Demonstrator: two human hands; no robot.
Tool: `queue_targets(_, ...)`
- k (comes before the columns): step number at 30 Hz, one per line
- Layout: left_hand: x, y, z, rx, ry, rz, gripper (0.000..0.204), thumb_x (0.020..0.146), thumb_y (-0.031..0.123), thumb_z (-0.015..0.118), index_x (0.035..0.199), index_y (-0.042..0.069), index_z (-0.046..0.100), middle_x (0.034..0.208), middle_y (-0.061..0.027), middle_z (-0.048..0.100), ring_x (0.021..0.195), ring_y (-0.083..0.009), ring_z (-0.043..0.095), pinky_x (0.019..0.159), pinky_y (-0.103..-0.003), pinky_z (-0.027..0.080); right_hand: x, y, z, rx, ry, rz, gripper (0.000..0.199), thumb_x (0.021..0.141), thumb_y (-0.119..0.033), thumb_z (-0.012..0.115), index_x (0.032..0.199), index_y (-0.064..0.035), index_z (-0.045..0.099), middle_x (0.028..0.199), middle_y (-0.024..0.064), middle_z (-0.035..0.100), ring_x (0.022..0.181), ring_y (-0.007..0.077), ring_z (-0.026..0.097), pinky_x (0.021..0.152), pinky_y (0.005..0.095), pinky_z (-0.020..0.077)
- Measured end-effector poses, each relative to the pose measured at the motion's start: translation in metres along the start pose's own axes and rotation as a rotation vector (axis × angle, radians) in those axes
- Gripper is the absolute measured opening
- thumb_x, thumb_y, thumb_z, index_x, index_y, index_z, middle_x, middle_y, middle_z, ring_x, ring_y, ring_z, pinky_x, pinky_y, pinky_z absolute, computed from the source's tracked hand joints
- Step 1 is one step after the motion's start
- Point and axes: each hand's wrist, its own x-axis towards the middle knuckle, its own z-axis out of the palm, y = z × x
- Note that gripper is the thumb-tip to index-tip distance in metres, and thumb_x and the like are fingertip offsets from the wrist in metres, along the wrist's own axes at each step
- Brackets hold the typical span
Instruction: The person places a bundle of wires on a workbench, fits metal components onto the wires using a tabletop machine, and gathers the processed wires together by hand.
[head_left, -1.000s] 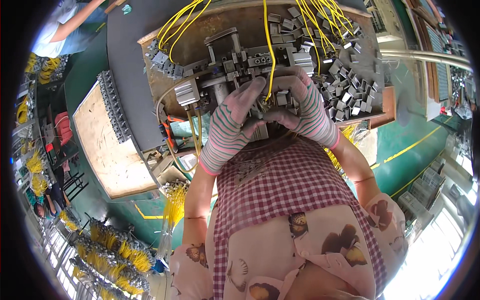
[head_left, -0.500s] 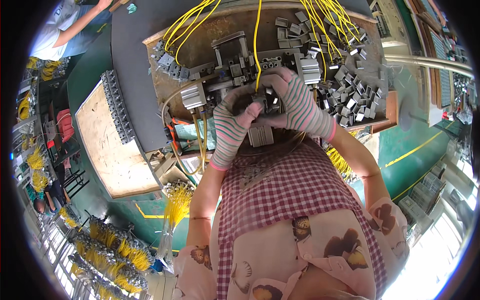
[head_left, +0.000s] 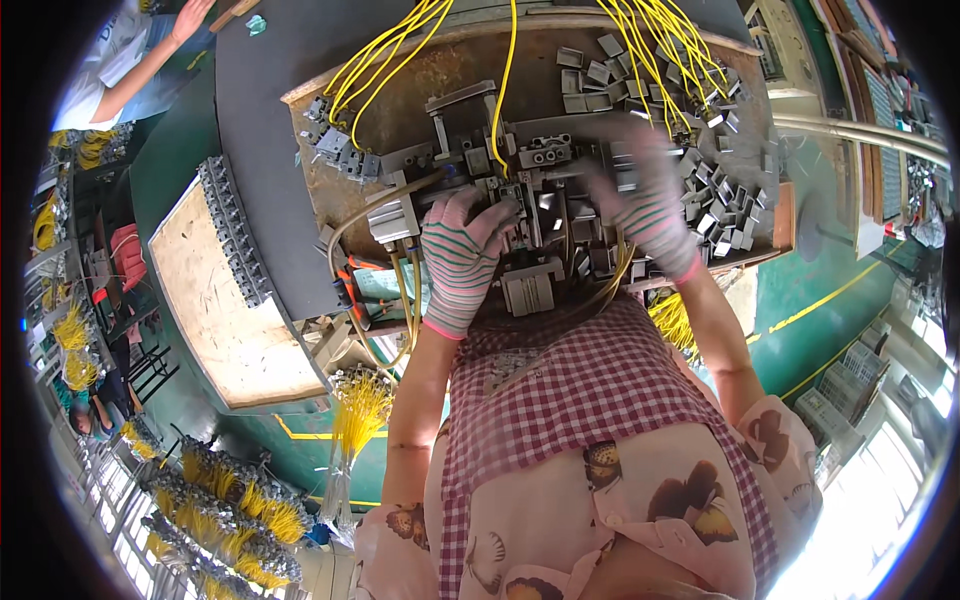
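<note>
My left hand [head_left: 460, 255], in a striped knit glove, rests at the left of a metal clamping fixture [head_left: 525, 225]. Its fingers are curled in at the fixture's middle, and what lies under the fingertips is hidden. One yellow cable [head_left: 508, 75] hangs down to that same spot. Smeared by motion, my right hand [head_left: 650, 215] is over the fixture's right side, close to a pile of small grey metal housings [head_left: 715, 205]. Whether it holds anything does not show.
Yellow cables with grey blocks [head_left: 345, 145] lie at the bench's left; more cables [head_left: 660, 60] hang among housings at the right. Brown hoses [head_left: 405, 285] run along the fixture's left. A board [head_left: 230, 310] bears a row of metal parts. Another person's arm [head_left: 150, 65] shows far left.
Both hands were together over the fixture's middle. The right hand has moved away to the right, while the left has shifted slightly, uncovering the centre of the fixture.
</note>
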Motion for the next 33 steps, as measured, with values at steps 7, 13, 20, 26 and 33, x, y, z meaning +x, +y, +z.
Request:
queue_targets(7, 0.002, 0.005, -0.001, 0.043, 0.003, -0.001, 0.031, 0.069, 0.016, 0.076, 0.100, 0.017, 0.070, 0.102, -0.0107, 0.057, 0.089, -0.0291, 0.056, 0.074, -0.040, 0.047, -0.046, 0.091, -0.029, -0.364, -0.032, 0.405, 0.020, 0.087, -0.015, 0.066, 0.103, -0.0038, 0.065, 0.091, 0.0127, 0.068, 0.078, 0.0248, 0.066, 0.072, 0.0338, 0.0511)
queue_targets(13, 0.010, 0.027, -0.005, -0.665, 0.103, -0.414, 0.042, 0.080, 0.006, 0.073, 0.120, 0.007, 0.061, 0.111, -0.0071, 0.060, 0.087, -0.0148, 0.057, 0.073, -0.027, 0.049, -0.076, 0.020, -0.086, 0.745, -0.113, 0.439, 0.046, 0.097, -0.031, 0.054, 0.131, -0.0011, 0.045, 0.093, 0.0082, 0.065, 0.084, 0.0170, 0.063, 0.075, 0.0284, 0.0492)
queue_targets(20, 0.028, 0.005, -0.006, -0.619, -0.085, -0.495, 0.028, 0.088, 0.012, 0.068, 0.113, 0.000, 0.065, 0.096, -0.0014, 0.066, 0.086, -0.0080, 0.058, 0.080, -0.023, 0.047, -0.081, 0.001, -0.099, 0.422, -0.416, 0.336, 0.035, 0.089, -0.002, 0.058, 0.124, -0.0019, 0.057, 0.120, 0.0104, 0.062, 0.109, 0.0221, 0.060, 0.097, 0.0345, 0.0443)
queue_targets(26, 0.049, 0.020, -0.049, -0.762, -0.199, -0.570, 0.028, 0.087, 0.024, 0.072, 0.101, 0.000, 0.068, 0.081, -0.0014, 0.067, 0.075, -0.0082, 0.058, 0.070, -0.025, 0.047, -0.072, -0.001, -0.098, 0.042, -0.556, 0.192, 0.038, 0.081, -0.003, 0.066, 0.119, -0.0040, 0.064, 0.108, 0.0100, 0.069, 0.103, 0.0263, 0.064, 0.089, 0.0341, 0.0486)
queue_targets(33, 0.011, -0.074, -0.174, 0.467, 0.480, -0.451, 0.022, 0.084, 0.008, 0.067, 0.106, 0.003, 0.065, 0.099, -0.0136, 0.062, 0.091, -0.0233, 0.059, 0.085, -0.034, 0.046, -0.102, 0.030, -0.078, 0.177, -0.231, 0.230, 0.026, 0.079, -0.003, 0.071, 0.104, -0.0027, 0.066, 0.103, 0.0090, 0.065, 0.091, 0.0168, 0.061, 0.083, 0.0294, 0.0473)
